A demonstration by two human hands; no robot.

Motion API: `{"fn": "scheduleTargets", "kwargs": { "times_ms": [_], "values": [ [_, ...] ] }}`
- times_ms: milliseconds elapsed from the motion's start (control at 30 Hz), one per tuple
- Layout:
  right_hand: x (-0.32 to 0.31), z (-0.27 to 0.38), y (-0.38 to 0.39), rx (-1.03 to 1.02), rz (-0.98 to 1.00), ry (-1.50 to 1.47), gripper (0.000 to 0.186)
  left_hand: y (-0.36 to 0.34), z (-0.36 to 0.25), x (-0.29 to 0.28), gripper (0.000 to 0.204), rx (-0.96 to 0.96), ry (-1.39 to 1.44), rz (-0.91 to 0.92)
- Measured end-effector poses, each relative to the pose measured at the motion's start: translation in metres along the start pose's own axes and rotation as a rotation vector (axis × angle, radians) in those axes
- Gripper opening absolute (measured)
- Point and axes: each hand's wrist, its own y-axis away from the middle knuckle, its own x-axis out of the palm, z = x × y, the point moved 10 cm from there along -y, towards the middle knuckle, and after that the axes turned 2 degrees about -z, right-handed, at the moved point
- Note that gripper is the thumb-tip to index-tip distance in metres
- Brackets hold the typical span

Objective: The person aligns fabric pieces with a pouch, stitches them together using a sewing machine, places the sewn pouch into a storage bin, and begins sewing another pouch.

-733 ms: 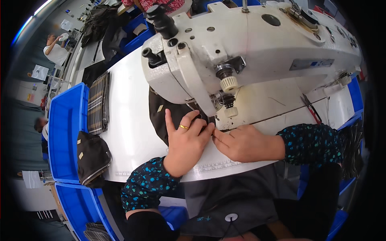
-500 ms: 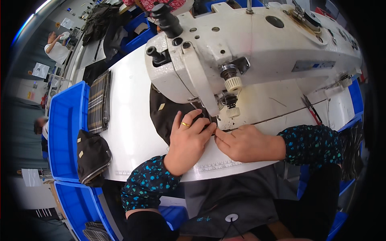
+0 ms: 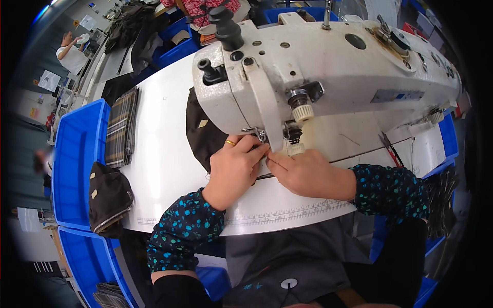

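Observation:
A dark brown fabric piece (image 3: 199, 134) with a small pale tag lies on the white sewing table, partly under the head of a sewing machine (image 3: 328, 72). My left hand (image 3: 232, 167), a ring on one finger, is closed on the fabric's edge close by the needle area. Beside it, my right hand (image 3: 310, 174) pinches the same edge, its fingertips almost touching the left ones. Both hands and the machine head hide the needle and the stretch of edge between my fingers.
Red-handled scissors (image 3: 391, 149) lie right of the machine. At the left are blue bins (image 3: 77, 159), folded plaid fabric (image 3: 122, 128) and another dark brown piece (image 3: 109, 197). A ruler strip (image 3: 287, 213) runs along the table's front edge. Other people are in the background.
My left fingers, more spread before, have drawn together near the needle. My right fingertips have moved in beside them. The toothed zipper edge seen earlier is now covered. The whole view has shifted slightly.

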Motion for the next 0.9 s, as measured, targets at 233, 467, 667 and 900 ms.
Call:
{"fn": "scheduleTargets", "kwargs": {
  "times_ms": [233,467,667,900],
  "values": [
    [0.002,-0.008,-0.002,0.058,0.016,-0.033,0.026,-0.002,0.003,0.006,0.034,0.008,-0.046,-0.012],
    [0.002,-0.009,-0.001,0.044,0.024,-0.048,0.016,0.000,-0.005,-0.008,0.035,0.051,-0.110,-0.067],
    [0.002,-0.005,0.000,0.011,0.014,-0.073,0.014,0.003,-0.001,-0.004,0.035,0.030,-0.056,-0.056],
    [0.001,-0.006,0.000,0.007,-0.023,-0.097,0.022,0.001,0.000,-0.002,0.035,0.018,-0.053,-0.035]
  ]
}}
